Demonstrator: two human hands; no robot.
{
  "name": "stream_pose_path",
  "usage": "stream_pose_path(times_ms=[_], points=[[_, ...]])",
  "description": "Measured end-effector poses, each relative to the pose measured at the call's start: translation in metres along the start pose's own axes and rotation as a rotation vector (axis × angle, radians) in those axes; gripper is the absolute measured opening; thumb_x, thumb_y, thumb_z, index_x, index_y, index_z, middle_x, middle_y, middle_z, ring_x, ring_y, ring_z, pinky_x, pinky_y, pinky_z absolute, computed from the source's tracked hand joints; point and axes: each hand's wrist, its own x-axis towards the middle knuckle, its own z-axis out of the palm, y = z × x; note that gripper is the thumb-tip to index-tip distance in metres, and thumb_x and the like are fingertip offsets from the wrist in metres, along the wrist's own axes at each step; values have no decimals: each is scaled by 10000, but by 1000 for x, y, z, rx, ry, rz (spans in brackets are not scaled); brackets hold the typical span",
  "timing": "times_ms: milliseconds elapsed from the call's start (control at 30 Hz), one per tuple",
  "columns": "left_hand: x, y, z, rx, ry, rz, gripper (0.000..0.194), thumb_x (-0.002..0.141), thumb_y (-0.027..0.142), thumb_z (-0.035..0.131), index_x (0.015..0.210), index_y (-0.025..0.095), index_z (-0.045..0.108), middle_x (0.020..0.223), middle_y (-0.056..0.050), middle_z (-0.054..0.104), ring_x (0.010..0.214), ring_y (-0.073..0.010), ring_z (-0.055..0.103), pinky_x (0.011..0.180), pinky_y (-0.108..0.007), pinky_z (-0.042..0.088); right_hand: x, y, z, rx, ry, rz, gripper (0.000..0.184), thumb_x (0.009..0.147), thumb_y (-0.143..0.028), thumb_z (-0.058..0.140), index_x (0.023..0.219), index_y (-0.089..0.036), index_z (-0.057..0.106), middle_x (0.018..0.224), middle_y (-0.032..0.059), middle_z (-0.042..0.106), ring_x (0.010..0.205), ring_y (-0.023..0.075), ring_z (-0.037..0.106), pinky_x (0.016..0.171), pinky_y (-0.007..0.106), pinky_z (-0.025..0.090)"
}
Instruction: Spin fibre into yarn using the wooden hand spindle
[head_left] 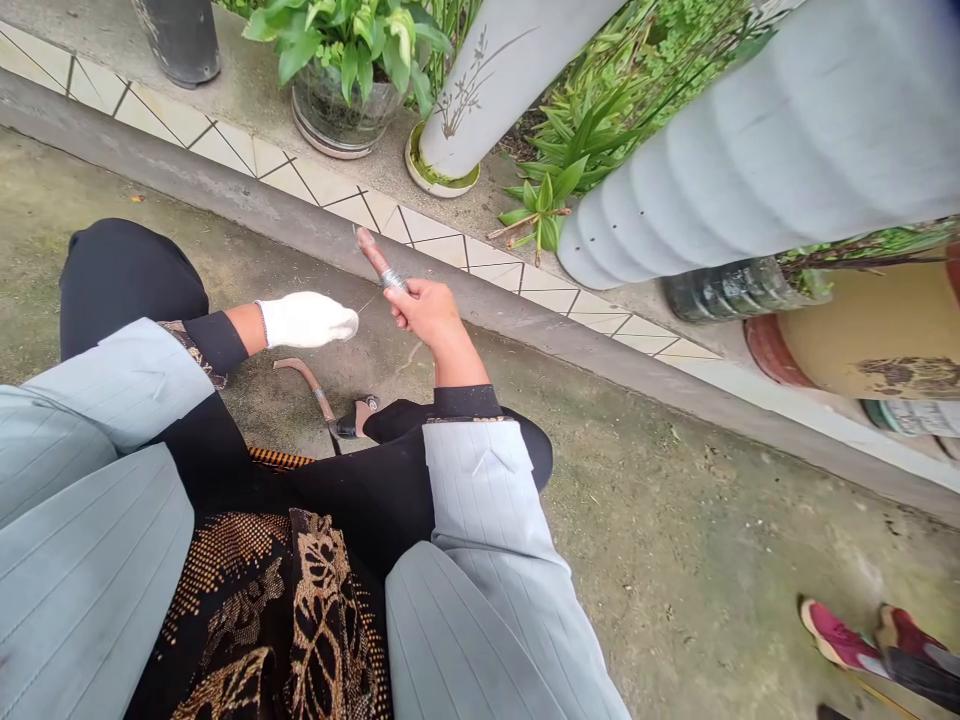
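While a reddish-brown rod [372, 252] with a silvery wire coil [393, 279] around it points forward and left above the grey concrete floor [675, 520], your right hand [426, 308] grips it at the coil, with curled fingers. Your left hand [307, 320], in white cloth glove, has its fingers closed on a thin strand [367, 305], and its forearm reaches inward from the left. Below lies a curved brown bar [306, 378]. Beyond is a tiled ledge [420, 240] with a potted plant [346, 105]; far right stands another person in red shoes [836, 635].
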Motion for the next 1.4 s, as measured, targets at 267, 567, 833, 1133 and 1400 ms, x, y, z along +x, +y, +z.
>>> stream_pose_path(times_ms=[267, 567, 833, 1133, 1400], points=[[-6, 0, 3, 196, -41, 34, 352, 967, 355, 365, 1001, 226, 690, 807, -67, 728, 654, -171, 632, 559, -259, 340, 0, -9, 25, -729, -642, 90, 219, 840, -362, 665, 757, -160, 646, 723, 86, 664, 646, 164, 588, 595, 273, 383], [-1, -2, -15, -31, 49, 45, 597, 986, 372, 193, 1014, 135, 741, 881, -70, 735, 726, -168, 636, 600, -214, 497, -26, -17, -15, 360, -655, -215, 460, 717, -583, 736, 793, -158, 577, 590, -40, 505, 489, 66, 414, 480, 219, 344], [0, -2, -8, -7, -4, -9, 406, 977, 415, 327, 1071, 192, 652, 896, -57, 719, 740, -180, 640, 657, -258, 404, -9, -11, -16, 437, 113, -76, 478, 857, -666, 539, 894, -189, 555, 632, -29, 501, 511, 79, 484, 468, 194, 375], [-10, 5, -16, 138, 77, 31, 403, 1000, 351, 305, 1065, 180, 664, 924, -98, 719, 785, -199, 649, 664, -295, 388, 4, 1, 3, -478, -156, 147, 242, 878, -359, 618, 742, -163, 575, 640, 40, 603, 538, 127, 527, 559, 270, 379], [-5, -13, -16, 127, 134, -146, 423, 991, 411, 334, 1100, 170, 664, 815, -72, 693, 724, -188, 640, 609, -282, 339, -15, -14, 2, -185, -999, -50, 214, 804, -354, 681, 749, -157, 618, 593, -35, 537, 499, 74, 465, 516, 223, 365]])
